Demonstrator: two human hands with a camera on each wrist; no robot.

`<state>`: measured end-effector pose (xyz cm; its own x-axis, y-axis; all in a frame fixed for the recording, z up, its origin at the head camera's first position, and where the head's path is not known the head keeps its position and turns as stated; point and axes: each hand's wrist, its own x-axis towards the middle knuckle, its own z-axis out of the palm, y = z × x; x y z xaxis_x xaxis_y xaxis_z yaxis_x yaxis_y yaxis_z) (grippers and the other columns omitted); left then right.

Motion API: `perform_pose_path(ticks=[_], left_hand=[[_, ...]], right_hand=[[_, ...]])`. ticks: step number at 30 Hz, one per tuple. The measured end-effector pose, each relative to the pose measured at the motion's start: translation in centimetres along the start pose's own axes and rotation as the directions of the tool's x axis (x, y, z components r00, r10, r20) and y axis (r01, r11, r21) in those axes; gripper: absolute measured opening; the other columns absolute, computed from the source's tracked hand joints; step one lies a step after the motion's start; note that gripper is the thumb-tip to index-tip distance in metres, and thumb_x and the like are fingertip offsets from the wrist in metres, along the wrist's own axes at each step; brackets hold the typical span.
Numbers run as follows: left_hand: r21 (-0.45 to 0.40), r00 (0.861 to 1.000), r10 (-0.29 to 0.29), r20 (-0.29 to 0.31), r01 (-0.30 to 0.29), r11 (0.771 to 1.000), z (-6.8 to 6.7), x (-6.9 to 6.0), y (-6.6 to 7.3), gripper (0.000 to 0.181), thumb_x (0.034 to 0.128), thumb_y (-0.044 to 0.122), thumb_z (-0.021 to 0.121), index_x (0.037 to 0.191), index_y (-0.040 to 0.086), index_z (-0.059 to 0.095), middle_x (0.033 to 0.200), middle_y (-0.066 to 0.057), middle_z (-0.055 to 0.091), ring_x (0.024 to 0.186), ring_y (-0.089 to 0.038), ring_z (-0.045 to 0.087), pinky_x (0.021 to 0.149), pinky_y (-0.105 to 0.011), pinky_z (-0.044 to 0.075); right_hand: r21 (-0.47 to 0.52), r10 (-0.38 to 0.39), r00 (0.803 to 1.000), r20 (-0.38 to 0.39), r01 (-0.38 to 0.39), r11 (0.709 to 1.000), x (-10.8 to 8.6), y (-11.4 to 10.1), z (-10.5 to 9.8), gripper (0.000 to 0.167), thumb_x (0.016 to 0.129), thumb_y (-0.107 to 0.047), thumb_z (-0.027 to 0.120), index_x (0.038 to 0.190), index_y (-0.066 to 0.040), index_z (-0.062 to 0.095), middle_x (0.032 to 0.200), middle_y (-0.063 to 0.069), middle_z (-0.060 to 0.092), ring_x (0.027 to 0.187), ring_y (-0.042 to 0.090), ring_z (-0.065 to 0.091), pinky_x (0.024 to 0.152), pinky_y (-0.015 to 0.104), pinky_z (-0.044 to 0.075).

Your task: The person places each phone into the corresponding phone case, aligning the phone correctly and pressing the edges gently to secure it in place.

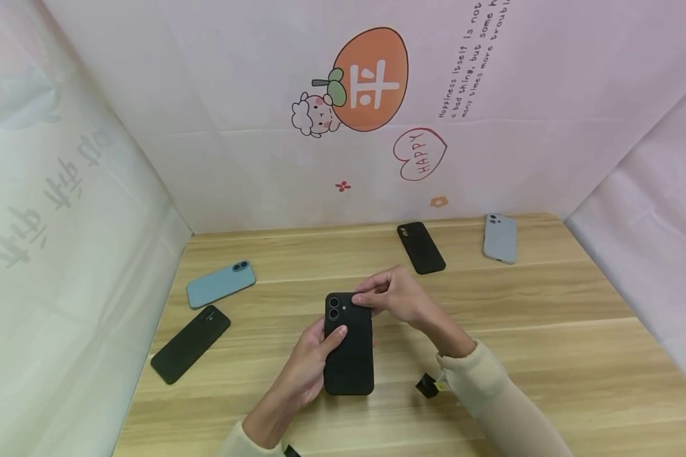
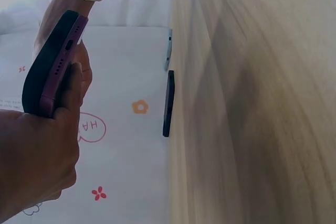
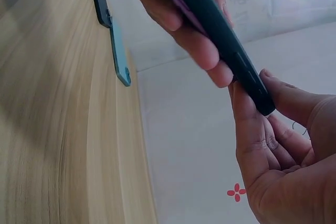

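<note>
A phone in a black case [image 1: 351, 362] is held above the table, its back with two camera rings facing up. My left hand [image 1: 304, 365] grips it along the left side, thumb across the back and fingers underneath. At the top right corner, my right hand [image 1: 399, 297] pinches the case between thumb and fingers. In the left wrist view, the phone's purple body [image 2: 59, 66] shows along its bottom edge inside the dark case [image 2: 44, 59]. The right wrist view shows side buttons on the case [image 3: 239, 59] and the right hand's thumb and index finger at its corner.
To the left lie a light blue phone [image 1: 220, 285] and a dark phone [image 1: 190, 346]. Toward the back right are a black phone or case [image 1: 422, 249] and a pale grey-blue one [image 1: 500, 240]. White printed cloth [image 1: 251, 178] borders the wooden table [image 1: 549, 330].
</note>
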<state>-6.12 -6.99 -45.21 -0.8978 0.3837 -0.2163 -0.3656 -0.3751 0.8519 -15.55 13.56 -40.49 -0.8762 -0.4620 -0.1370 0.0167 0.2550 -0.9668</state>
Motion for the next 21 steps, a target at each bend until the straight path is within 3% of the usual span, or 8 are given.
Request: perform_pose_path(ticks=[4, 10, 15, 21], left_hand=[[0.071, 1.0, -0.007, -0.002, 0.007, 0.997, -0.3, 0.0, 0.3, 0.051, 0.1129, 0.021, 0.053, 0.157, 0.0, 0.04, 0.143, -0.023, 0.063, 0.128, -0.034, 0.067, 0.105, -0.044, 0.057], [0.227, 0.996, 0.042, -0.079, -0.023, 0.974, -0.6, 0.0, 0.8, 0.048, 0.1101, 0.018, 0.059, 0.151, -0.005, 0.05, 0.133, -0.021, 0.071, 0.123, -0.028, 0.069, 0.101, -0.038, 0.059], [0.26, 0.986, 0.099, -0.138, -0.06, 0.964, -0.5, 0.0, 0.8, 0.043, 0.1085, 0.013, 0.062, 0.144, -0.01, 0.055, 0.126, -0.023, 0.074, 0.115, -0.026, 0.073, 0.094, -0.035, 0.061], [0.245, 0.963, 0.17, -0.211, -0.116, 0.963, -0.2, 0.3, 0.8, 0.036, 0.1064, 0.006, 0.063, 0.137, -0.012, 0.059, 0.123, -0.026, 0.073, 0.108, -0.025, 0.076, 0.091, -0.035, 0.062]], right_hand=[[-0.007, -0.004, 1.0, -0.006, 0.004, 1.0, -0.1, -0.3, 0.0, 0.017, 0.093, -0.005, 0.081, 0.105, 0.008, 0.079, 0.087, 0.014, 0.08, 0.071, 0.021, 0.077, 0.071, 0.045, 0.066], [-0.045, -0.011, 1.0, -0.02, 0.01, 0.999, -0.4, -0.7, -0.1, 0.016, 0.092, -0.007, 0.082, 0.102, 0.005, 0.08, 0.085, 0.011, 0.08, 0.069, 0.021, 0.076, 0.076, 0.058, 0.063], [-0.038, -0.016, 0.999, -0.045, 0.014, 0.999, -0.5, -0.6, 0.0, 0.017, 0.092, -0.009, 0.083, 0.103, 0.005, 0.081, 0.087, 0.012, 0.08, 0.072, 0.021, 0.077, 0.077, 0.056, 0.064], [-0.089, -0.035, 0.989, -0.14, 0.023, 0.996, -0.8, 0.0, 0.9, 0.027, 0.091, -0.015, 0.086, 0.109, 0.004, 0.08, 0.092, 0.011, 0.081, 0.076, 0.021, 0.079, 0.076, 0.049, 0.065]])
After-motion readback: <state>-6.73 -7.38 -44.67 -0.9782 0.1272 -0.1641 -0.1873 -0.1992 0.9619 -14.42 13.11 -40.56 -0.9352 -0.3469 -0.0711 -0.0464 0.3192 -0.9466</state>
